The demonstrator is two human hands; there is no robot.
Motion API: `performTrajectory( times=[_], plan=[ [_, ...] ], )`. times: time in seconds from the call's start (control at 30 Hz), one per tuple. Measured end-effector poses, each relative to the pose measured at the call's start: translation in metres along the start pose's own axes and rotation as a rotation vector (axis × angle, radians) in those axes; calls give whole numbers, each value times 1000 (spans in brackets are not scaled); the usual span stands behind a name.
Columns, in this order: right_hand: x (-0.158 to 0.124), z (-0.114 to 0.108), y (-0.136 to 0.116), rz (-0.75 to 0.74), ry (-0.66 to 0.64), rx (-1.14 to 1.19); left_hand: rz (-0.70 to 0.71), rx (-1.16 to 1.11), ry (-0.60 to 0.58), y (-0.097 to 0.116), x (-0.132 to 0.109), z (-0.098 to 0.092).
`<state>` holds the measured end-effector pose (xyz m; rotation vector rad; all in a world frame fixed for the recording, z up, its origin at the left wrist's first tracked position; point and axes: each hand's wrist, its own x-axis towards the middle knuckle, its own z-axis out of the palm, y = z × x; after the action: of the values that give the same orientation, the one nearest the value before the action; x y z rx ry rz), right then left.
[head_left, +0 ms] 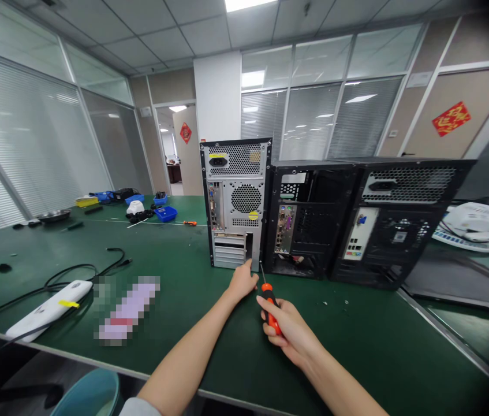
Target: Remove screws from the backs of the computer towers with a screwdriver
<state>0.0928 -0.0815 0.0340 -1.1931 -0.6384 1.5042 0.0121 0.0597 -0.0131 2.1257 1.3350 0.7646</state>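
A silver-backed computer case [239, 216] stands upright on the green table, its rear panel facing me. My left hand [243, 281] is at the lower right of that panel, fingers bent and close together against the metal; whatever they may hold is hidden. Just right of it, my right hand [290, 329] is closed around the orange and black handle of a screwdriver [267, 289]. The thin shaft points up and away from me. Its tip is at the case's lower right edge, beside a small screw head; contact is hard to make out.
Two black computer cases [309, 225] [394, 231] stand close on the right. On the left lie a white power strip [51, 309] with black cables and a blurred purple item [131, 309]. Blue trays [165, 214] sit farther back. A teal bin [90, 396] is below the front edge.
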Motion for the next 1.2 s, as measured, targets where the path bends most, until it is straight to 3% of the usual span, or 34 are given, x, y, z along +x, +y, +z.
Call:
performTrajectory(
  times=[0.23, 0.63, 1.0, 1.2],
  plan=[
    [1, 0, -5, 5, -20, 54, -56, -68, -23, 0, -1, 0],
    [3, -2, 2, 18, -69, 282, -30, 4, 5, -4, 2, 1],
    [2, -2, -6, 142, -159, 501, -22, -1, 12, -1, 1, 0],
    [4, 3, 2, 109, -166, 639, -32, -7, 14, -3, 1, 0]
  ],
)
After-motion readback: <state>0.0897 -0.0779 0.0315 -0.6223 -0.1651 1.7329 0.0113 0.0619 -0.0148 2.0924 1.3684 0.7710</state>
